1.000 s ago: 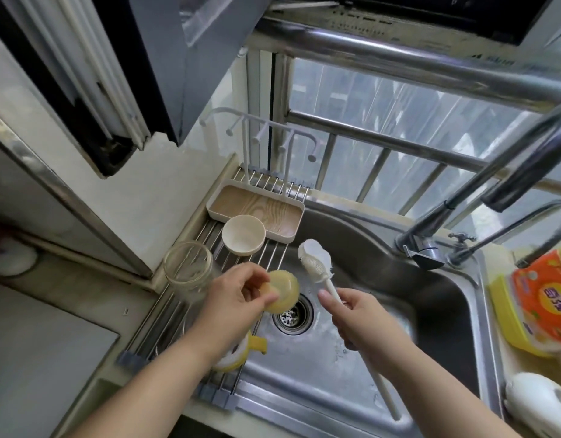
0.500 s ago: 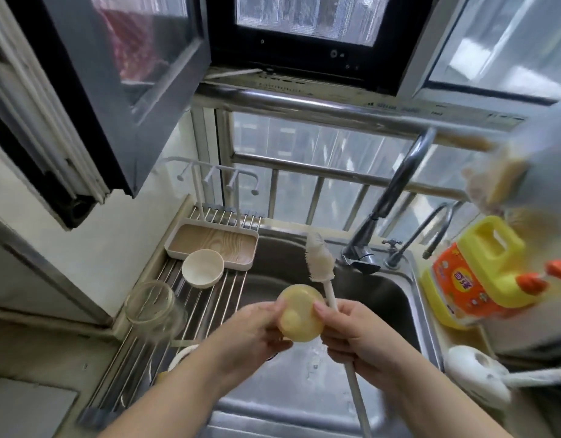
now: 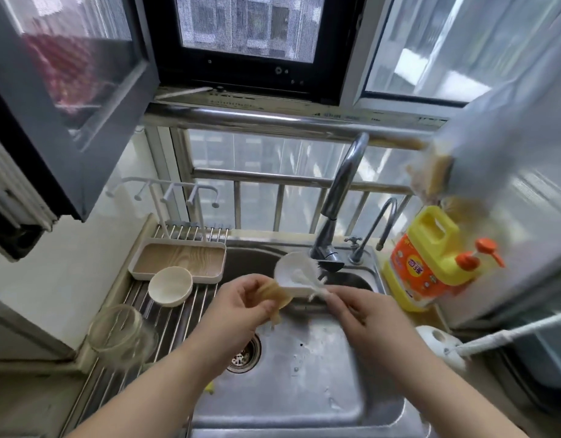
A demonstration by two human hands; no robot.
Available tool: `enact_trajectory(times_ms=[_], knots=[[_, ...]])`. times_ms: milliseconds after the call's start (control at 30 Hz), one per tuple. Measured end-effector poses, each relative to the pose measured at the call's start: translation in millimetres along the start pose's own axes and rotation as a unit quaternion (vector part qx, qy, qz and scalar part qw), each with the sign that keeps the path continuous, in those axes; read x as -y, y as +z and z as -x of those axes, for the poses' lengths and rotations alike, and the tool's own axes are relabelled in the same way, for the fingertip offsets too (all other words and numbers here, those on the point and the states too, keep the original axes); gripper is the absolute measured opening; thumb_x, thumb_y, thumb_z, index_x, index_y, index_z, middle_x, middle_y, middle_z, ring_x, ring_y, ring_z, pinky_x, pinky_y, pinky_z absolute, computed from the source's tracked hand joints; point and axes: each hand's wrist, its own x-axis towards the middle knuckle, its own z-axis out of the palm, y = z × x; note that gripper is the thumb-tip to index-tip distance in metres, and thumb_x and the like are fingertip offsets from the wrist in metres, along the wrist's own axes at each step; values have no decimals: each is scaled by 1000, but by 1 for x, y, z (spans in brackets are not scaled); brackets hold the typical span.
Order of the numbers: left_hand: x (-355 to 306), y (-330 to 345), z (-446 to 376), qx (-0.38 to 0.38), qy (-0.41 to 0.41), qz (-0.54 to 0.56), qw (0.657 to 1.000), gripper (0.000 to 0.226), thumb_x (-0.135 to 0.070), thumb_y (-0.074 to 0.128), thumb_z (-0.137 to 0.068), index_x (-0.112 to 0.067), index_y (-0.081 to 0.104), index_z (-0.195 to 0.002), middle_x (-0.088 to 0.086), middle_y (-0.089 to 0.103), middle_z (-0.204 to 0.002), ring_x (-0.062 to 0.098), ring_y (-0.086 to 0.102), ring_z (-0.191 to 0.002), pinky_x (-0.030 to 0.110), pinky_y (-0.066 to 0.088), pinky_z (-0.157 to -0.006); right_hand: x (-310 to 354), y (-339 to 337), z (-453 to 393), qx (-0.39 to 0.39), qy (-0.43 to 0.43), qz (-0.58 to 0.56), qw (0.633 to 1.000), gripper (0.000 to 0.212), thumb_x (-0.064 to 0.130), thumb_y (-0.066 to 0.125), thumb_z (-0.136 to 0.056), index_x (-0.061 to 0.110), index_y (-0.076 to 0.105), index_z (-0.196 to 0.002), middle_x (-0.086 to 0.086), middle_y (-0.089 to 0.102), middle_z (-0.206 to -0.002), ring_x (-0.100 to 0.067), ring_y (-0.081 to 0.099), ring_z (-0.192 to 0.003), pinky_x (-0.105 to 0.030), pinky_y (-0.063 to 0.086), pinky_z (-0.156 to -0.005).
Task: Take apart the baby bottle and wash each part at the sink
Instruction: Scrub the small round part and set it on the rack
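Over the steel sink (image 3: 304,387), my left hand (image 3: 241,306) pinches a soft yellowish nipple (image 3: 277,295) of the baby bottle. My right hand (image 3: 361,314) grips the handle of a white bottle brush (image 3: 296,273), whose blurred head lies against the nipple, just under the tap (image 3: 328,248). The clear bottle body (image 3: 121,331) lies on the roll-up drying rack (image 3: 175,314) at the left. A cream cap (image 3: 170,286) sits on the rack behind it. A yellow part of the bottle (image 3: 210,388) peeks out beneath my left forearm.
A wood-look tray (image 3: 178,259) with a white hook stand is at the back of the rack. A yellow detergent jug (image 3: 431,263) stands right of the sink, with a white brush holder (image 3: 440,346) in front. An open window sash (image 3: 67,90) hangs over the left.
The brush head has swung down from upright onto the nipple, and both hands have moved back toward the tap. The view has tilted up further.
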Motion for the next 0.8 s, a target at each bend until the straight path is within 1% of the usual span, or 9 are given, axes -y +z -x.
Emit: enact_trajectory(times_ms=[67, 167, 300, 400, 467, 533, 600, 700, 800], knots=[[-4, 1, -1, -3, 16, 8, 1000, 27, 13, 60, -82, -9, 69, -94, 6, 74, -85, 11, 67, -79, 20, 52, -70, 7, 2, -4, 11, -19, 18, 1000, 14, 50, 44, -91, 53, 53, -101, 27, 67, -93, 4, 62, -89, -23, 50, -77], [-9, 0, -1, -26, 46, 28, 998, 21, 7, 62, -83, -11, 70, -90, 7, 73, -83, 11, 67, -79, 18, 51, -74, 4, -2, -10, -49, 5, -6, 999, 18, 41, 50, -92, 39, 68, -93, 12, 71, -81, -3, 63, -80, -32, 51, -76], [-12, 0, -2, -34, 57, 47, 997, 18, 3, 67, -78, -10, 71, -91, 7, 74, -86, 14, 69, -83, 22, 55, -78, 15, 5, -10, -11, -23, -23, 999, 17, 42, 48, -92, 49, 62, -100, 26, 68, -82, 5, 61, -81, -18, 49, -71], [-14, -1, -3, -48, 62, 63, 995, 14, 0, 68, -76, -9, 69, -87, 4, 72, -76, 12, 67, -75, 19, 53, -74, 10, 8, -17, -41, 0, -41, 998, 21, 38, 50, -94, 40, 69, -101, 30, 59, -62, 6, 55, -63, -12, 38, -55], [-15, -4, -4, -55, 61, 74, 994, 14, -3, 69, -73, -9, 68, -85, 3, 72, -76, 11, 67, -74, 18, 53, -71, 12, 9, -18, -28, -3, -67, 997, 20, 38, 51, -93, 49, 67, -96, 25, 64, -69, 4, 58, -66, -14, 42, -56], [-15, -6, -5, -54, 54, 69, 995, 15, -1, 69, -75, -9, 69, -87, 4, 74, -81, 11, 68, -77, 19, 53, -72, 17, 14, -17, -9, -28, -71, 997, 22, 41, 50, -94, 58, 63, -94, 17, 70, -83, -1, 63, -78, -22, 50, -69], [-15, -8, -5, -56, 41, 72, 995, 12, -1, 67, -77, -8, 67, -86, 4, 72, -78, 14, 66, -78, 26, 53, -78, 13, 16, -20, -32, -22, -64, 997, 23, 40, 50, -94, 58, 64, -91, 11, 71, -83, -6, 64, -78, -26, 49, -71], [-15, -9, -5, -49, 7, 144, 988, 18, -11, 65, -70, -7, 63, -88, 8, 70, -83, 19, 66, -83, 38, 53, -85, 9, 9, -19, -30, -31, -69, 997, 22, 38, 51, -93, 54, 65, -95, 16, 69, -85, -3, 63, -79, -17, 47, -68], [-21, -9, -4, -20, -22, 251, 968, 28, -8, 60, -71, -2, 58, -99, 14, 70, -93, 23, 68, -87, 37, 58, -78, 14, 4, -14, -18, -67, -46, 997, 24, 49, 43, -88, 53, 61, -103, 26, 66, -89, 6, 60, -83, -9, 44, -68]])
